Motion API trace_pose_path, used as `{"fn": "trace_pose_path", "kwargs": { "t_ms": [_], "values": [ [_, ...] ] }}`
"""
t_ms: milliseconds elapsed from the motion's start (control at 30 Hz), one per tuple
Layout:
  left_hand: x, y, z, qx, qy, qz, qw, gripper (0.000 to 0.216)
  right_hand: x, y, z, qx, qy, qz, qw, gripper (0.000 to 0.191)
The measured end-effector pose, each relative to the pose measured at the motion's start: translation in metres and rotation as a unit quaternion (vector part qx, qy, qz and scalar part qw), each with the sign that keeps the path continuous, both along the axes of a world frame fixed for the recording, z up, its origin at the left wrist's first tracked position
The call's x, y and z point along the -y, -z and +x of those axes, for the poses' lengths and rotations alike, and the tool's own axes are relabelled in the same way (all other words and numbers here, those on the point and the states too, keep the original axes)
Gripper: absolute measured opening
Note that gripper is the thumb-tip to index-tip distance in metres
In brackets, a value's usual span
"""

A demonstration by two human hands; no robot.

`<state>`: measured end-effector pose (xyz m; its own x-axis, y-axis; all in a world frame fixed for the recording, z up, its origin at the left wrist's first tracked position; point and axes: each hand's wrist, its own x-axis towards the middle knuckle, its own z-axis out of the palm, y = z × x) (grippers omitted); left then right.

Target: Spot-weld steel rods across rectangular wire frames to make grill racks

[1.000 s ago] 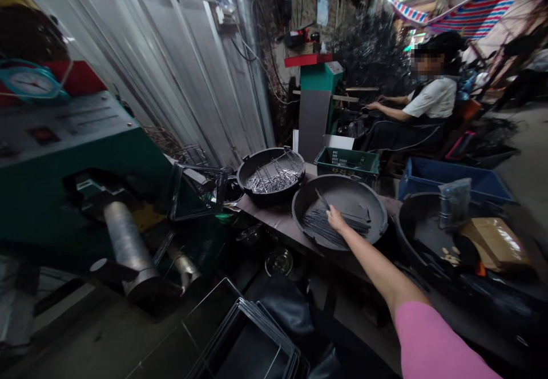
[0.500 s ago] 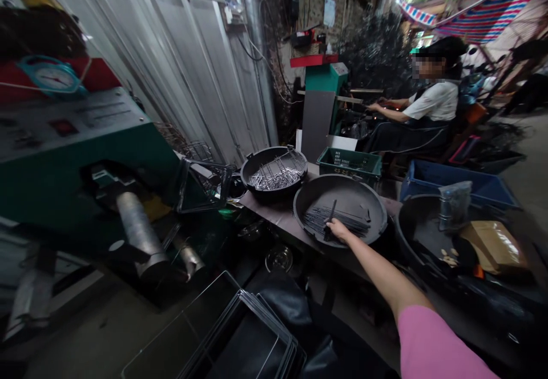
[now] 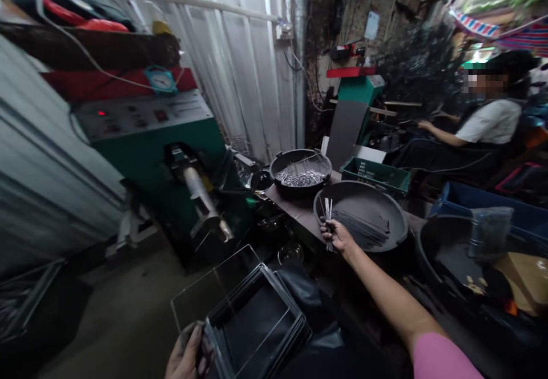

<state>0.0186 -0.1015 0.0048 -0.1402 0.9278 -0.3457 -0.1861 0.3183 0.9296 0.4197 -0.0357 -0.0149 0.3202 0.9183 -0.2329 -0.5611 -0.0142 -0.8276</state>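
Observation:
My right hand (image 3: 338, 235) is closed round a small bunch of thin metal rods (image 3: 328, 214), held upright over the near rim of a round black pan (image 3: 396, 222) that holds more dark rods. My left hand (image 3: 188, 356) is at the bottom edge, its fingers gripping the corner of a stack of rectangular wire frames (image 3: 257, 322) that rests on my lap.
A second black pan (image 3: 301, 172) with shiny rods stands farther back, beside a green crate (image 3: 375, 173). A green machine (image 3: 162, 150) with a metal cylinder stands to the left. Another person (image 3: 483, 122) sits at a machine at the back right. A black tub (image 3: 454, 253) lies to the right.
My right hand has lifted a bunch of rods out of the pan and pulled back to its near rim. My head turned left, and my left hand on the frames came into view.

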Motion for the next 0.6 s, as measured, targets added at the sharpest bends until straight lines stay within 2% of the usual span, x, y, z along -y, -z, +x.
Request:
{"fn": "trace_pose_path", "kwargs": {
  "t_ms": [100,233,300,333,400,467,533,600],
  "values": [
    [0.006,-0.002,-0.007,0.007,-0.012,0.025,1.000,0.045,0.001,-0.002,-0.033,-0.003,-0.041,0.008,0.999,0.006],
    [0.009,-0.002,-0.020,-0.002,-0.023,0.055,0.998,0.039,0.006,0.001,-0.071,0.023,-0.067,0.014,0.997,0.019],
    [0.007,-0.002,-0.027,-0.004,-0.029,0.061,0.998,0.036,0.011,0.010,-0.087,0.071,-0.063,0.024,0.995,0.026],
    [0.006,-0.002,-0.030,-0.002,-0.029,0.063,0.998,0.035,0.014,0.017,-0.093,0.127,-0.057,0.035,0.990,0.027],
    [0.002,-0.001,-0.036,0.017,-0.029,0.071,0.997,0.032,0.020,0.036,-0.102,0.289,-0.042,0.058,0.955,0.027],
    [-0.002,-0.001,-0.042,0.036,-0.024,0.079,0.996,0.030,0.025,0.055,-0.107,0.448,-0.046,0.067,0.890,0.028],
    [-0.005,-0.002,-0.046,0.042,-0.025,0.082,0.995,0.027,0.026,0.065,-0.108,0.537,-0.083,0.075,0.836,0.026],
    [-0.007,-0.004,-0.048,0.039,-0.025,0.080,0.996,0.026,0.025,0.060,-0.110,0.581,-0.127,0.120,0.795,0.021]
  ]
}}
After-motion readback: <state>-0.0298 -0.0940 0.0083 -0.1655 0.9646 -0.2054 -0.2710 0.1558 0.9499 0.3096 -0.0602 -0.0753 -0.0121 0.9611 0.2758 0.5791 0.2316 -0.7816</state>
